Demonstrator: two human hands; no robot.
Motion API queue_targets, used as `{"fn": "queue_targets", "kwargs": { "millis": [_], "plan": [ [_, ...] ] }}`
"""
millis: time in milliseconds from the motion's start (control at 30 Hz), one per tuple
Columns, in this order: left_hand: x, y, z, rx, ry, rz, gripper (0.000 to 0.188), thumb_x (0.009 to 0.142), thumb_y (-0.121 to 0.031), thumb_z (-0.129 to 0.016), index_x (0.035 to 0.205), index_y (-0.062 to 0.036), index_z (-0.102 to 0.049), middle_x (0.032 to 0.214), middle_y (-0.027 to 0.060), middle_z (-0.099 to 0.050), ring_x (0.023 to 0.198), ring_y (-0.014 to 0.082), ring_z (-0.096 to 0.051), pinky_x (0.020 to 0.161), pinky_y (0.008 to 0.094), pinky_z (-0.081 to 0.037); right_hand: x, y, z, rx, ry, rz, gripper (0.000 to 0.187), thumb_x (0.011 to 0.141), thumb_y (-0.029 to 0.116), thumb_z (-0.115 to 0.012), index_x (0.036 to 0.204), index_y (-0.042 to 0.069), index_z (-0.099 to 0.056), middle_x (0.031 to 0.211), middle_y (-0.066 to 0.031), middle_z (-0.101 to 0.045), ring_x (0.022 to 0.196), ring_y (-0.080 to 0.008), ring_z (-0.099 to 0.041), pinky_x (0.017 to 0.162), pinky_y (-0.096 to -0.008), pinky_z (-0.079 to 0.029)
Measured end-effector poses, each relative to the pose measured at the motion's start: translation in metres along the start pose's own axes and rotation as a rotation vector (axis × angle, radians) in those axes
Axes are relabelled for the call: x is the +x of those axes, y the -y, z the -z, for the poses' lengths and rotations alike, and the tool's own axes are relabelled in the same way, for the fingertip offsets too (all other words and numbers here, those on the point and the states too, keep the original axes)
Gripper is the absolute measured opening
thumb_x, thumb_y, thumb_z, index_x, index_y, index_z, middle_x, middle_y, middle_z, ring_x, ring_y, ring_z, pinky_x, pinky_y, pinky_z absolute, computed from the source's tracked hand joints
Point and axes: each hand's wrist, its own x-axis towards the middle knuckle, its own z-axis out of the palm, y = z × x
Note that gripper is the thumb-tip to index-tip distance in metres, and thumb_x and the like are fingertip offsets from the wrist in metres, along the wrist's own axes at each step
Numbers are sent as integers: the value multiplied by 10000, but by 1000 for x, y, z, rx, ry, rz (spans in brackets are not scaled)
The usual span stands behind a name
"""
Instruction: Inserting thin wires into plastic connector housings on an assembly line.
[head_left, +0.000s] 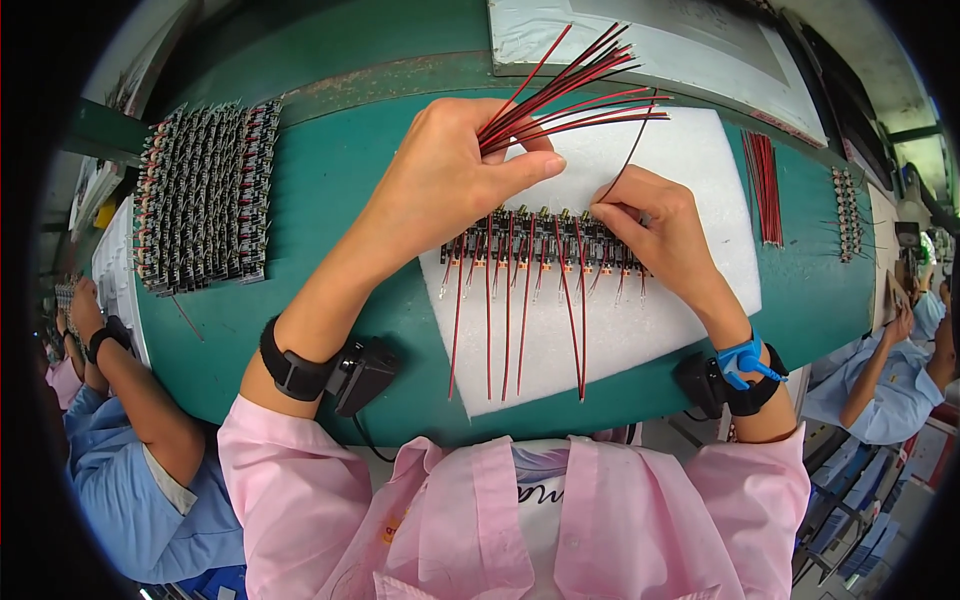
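A fanned bundle of red and black wires (570,100) is gripped in my left hand (465,155), above the far left end of a row of circuit boards (540,240). My right hand (650,212) pinches a single dark wire (637,140) between thumb and fingers, at the right part of that row. Several red and black wires run from the boards toward me across a white foam sheet (640,350). Small clear-tipped leads also stick out along the near side of the boards. My right fingers cover some boards there.
A tall block of stacked circuit boards (205,195) stands on the green table (340,150) at left. At right lie a bunch of red wires (763,190) and a strip of small parts (847,215). A white box (650,50) sits behind. Co-workers in blue sit on both sides.
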Motion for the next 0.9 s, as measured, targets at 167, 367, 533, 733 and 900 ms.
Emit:
{"fn": "queue_targets", "kwargs": {
  "millis": [167,367,533,733,900],
  "plan": [
    [0,1,0,21,1,-16,224,674,-188,-632,741,20,-583,475,1,-390,449,69,-346,408,240,-283,1,2,3,19,28,-34,37,686,3,-577,714,-11,-558,641,-47,-513,551,-123,-449,481,-228,-346],
    [0,0,-2,11,3,-13,223,677,-188,-632,740,21,-583,477,2,-397,449,68,-346,408,240,-287,0,0,6,20,46,-10,36,681,-4,-575,713,-9,-558,646,-51,-518,567,-132,-459,491,-234,-354],
    [-1,0,-1,6,5,-2,218,680,-180,-632,735,24,-580,483,8,-420,451,67,-355,411,239,-299,5,1,10,10,110,-12,44,672,-13,-575,713,-12,-558,649,-57,-522,573,-142,-467,498,-242,-363],
    [0,0,-2,-10,10,1,208,677,-168,-633,720,27,-574,485,10,-435,453,63,-364,413,236,-307,7,3,12,-42,127,17,60,659,-25,-577,715,-19,-555,647,-77,-522,563,-170,-474,506,-256,-381],
    [1,7,-5,-28,-33,-80,199,674,-162,-635,715,23,-577,481,6,-426,451,61,-361,410,231,-298,9,2,12,-101,132,121,71,645,-35,-581,709,-21,-551,644,-94,-517,563,-204,-488,513,-276,-398]
  ]
}}
